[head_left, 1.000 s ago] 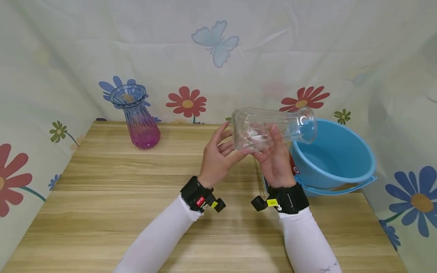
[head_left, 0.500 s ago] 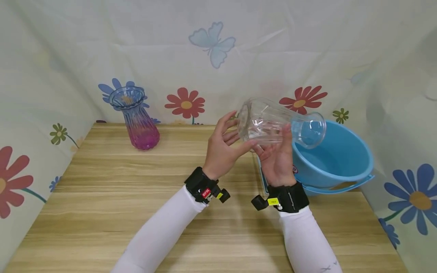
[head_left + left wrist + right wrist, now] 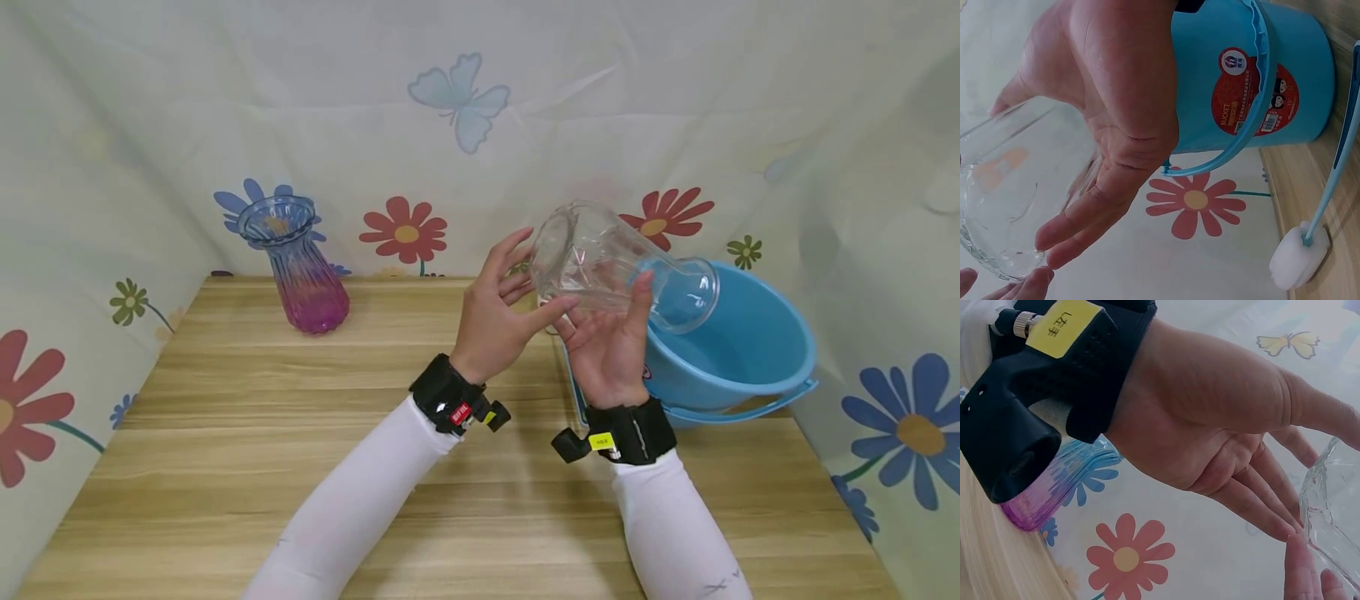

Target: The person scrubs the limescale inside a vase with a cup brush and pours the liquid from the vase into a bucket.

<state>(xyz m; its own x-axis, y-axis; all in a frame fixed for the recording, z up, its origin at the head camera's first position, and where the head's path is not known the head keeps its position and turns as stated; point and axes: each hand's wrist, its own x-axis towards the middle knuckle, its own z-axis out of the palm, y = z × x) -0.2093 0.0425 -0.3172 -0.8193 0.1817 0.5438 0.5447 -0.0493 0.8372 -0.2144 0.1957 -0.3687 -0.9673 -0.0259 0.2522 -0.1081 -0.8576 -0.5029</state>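
Note:
A clear glass vase is held in the air, lying nearly sideways, its mouth slanting down to the right and overlapping the bucket's rim in the head view. My right hand cups its body from below, thumb up along the near side. At the base, my left hand steadies it between thumb and fingertips. The left wrist view shows the right hand with its fingers round the glass. In the right wrist view the left hand's fingertips meet the vase's bottom edge.
A blue bucket with its handle lowered stands at the right. Beside it on the table lies a blue-handled brush with a white sponge head. A blue-to-pink glass vase stands at the back left, before a flowered curtain.
The clear vase has shifted right, its base rising and its mouth tipping lower toward the bucket. My left hand has moved up and right with the base; the right hand has moved little.

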